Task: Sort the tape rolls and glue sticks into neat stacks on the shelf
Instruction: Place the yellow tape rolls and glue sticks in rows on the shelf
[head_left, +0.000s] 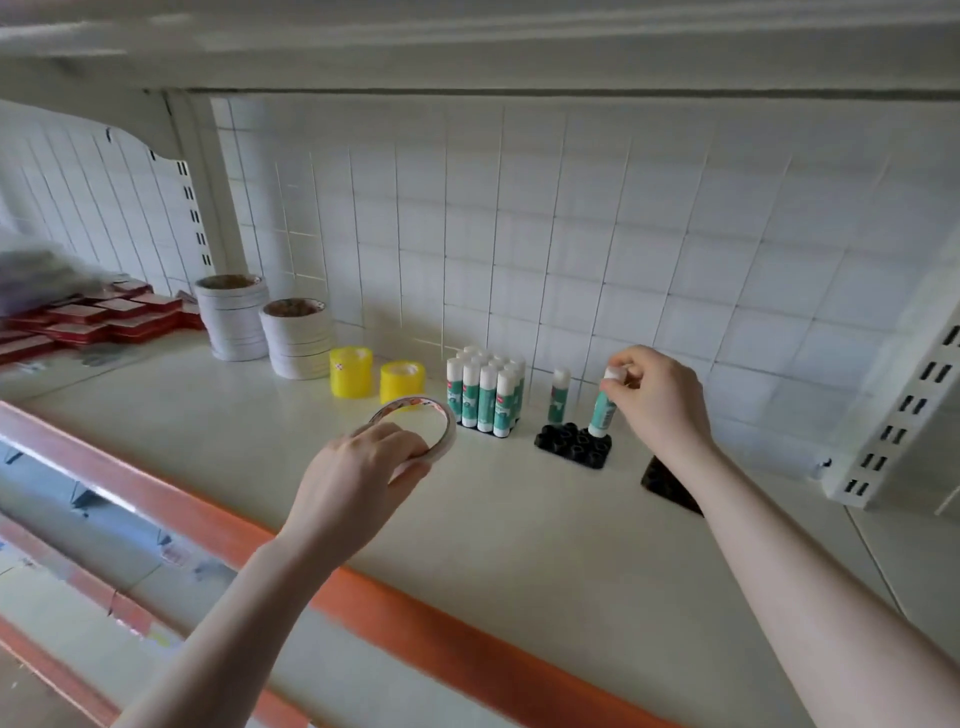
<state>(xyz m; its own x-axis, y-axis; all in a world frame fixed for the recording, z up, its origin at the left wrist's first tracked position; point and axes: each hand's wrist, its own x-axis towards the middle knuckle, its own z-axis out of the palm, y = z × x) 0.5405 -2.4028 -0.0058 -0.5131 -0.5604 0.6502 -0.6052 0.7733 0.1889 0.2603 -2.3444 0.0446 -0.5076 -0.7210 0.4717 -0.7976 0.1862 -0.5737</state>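
Note:
My left hand (358, 470) grips a thin white tape roll (434, 421) just above the white shelf (519, 519). My right hand (657, 397) pinches the white cap of a green glue stick (602, 408), tilted, its foot in a black holder tray (574, 447). One more glue stick (558, 397) stands upright at that tray's back. A full tray of several glue sticks (485, 395) stands to the left. Two yellow tape rolls (351, 371) (402, 382) and two stacks of white tape rolls (234, 317) (297, 338) stand farther left.
Red flat packs (98, 319) lie at the far left of the shelf. Another black tray (667, 486) lies partly hidden under my right forearm. An orange strip (363, 597) edges the shelf front. A white bracket (904, 415) juts out at the right.

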